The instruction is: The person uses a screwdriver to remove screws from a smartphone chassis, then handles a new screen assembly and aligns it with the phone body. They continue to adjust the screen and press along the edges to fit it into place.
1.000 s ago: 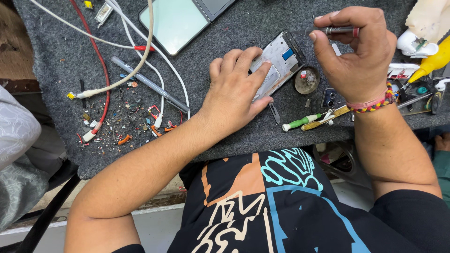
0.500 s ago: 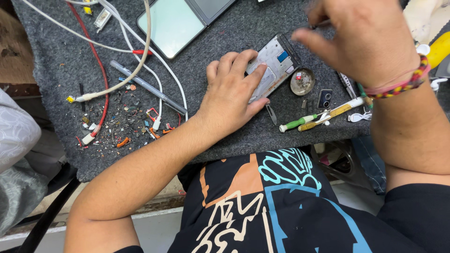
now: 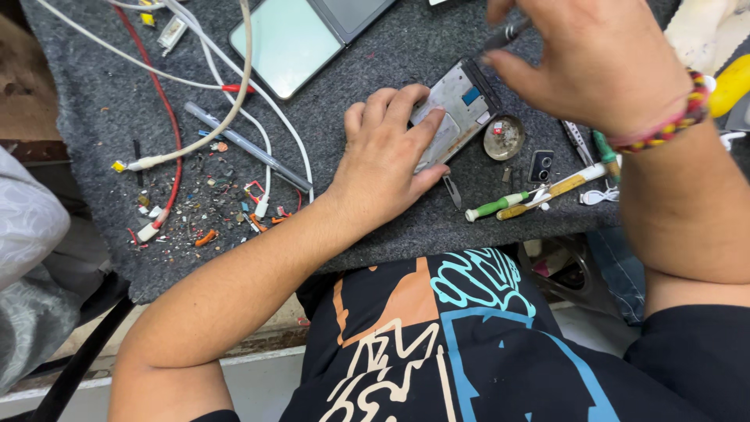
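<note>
The phone frame (image 3: 457, 113) is pinned flat to the grey worktop (image 3: 351, 70) by the left hand (image 3: 387, 160), fingers spread. Above its top end, a dark tool (image 3: 506, 33) is pinched in the right hand (image 3: 598, 62).

Silver phone frame (image 3: 461, 105) flat on grey mat, tilted diagonally; dark slim tool (image 3: 506, 33) angled above it.

Mat (image 3: 375, 47): dark grey felt, speckled with orange and white scraps.
Phone frame (image 3: 459, 109): silver-grey, small blue patch.
Cables (image 3: 234, 101): white, one red.
Screwdrivers (image 3: 500, 207): one green-and-white handle, one yellow.
Wristband (image 3: 673, 117): red, yellow, dark beads.
Shirt (image 3: 469, 344): black, with orange, cyan, blue and cream print.
Phone screen (image 3: 291, 43): pale mint green.
</note>
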